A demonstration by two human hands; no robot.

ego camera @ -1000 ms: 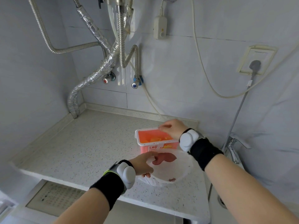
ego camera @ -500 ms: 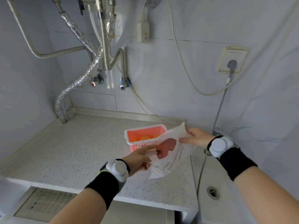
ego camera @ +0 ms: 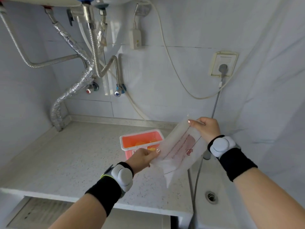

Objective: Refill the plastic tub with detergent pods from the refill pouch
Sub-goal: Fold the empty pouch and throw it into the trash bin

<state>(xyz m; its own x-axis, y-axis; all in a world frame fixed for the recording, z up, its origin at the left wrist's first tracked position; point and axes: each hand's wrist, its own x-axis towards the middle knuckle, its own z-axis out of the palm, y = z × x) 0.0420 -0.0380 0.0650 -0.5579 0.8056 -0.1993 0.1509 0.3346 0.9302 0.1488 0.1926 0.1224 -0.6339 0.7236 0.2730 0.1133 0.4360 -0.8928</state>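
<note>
Refill pouch [ego camera: 179,150], translucent white with red print, is held slanted in the air between two hands at the right end of a speckled white surface [ego camera: 74,156]. Its upper end is pinched by the right hand [ego camera: 205,129], fingers closed on the edge near the tiled wall, while its lower left edge is gripped by the left hand [ego camera: 142,158], thumb laid on top of the plastic. The pouch's lowest corner hangs free just above the surface. Both wrists are wrapped in black bands carrying rounded white devices. Plastic tub [ego camera: 142,141], pink with a white rim, is seen standing open and upright on the surface just behind the left hand; its right front corner is covered by the pouch. Yellow-orange detergent pods [ego camera: 140,143] can be made out at the bottom of the tub, though their number cannot be told. Flexible metal hoses and a foil-wrapped pipe [ego camera: 69,95] are shown running down the wall to two valves, one capped red and one blue. A grey plug is seated in a wall socket [ego camera: 222,65] at right, and a white basin with a round drain [ego camera: 211,196] lies beside the surface's right edge, below the right forearm.
</note>
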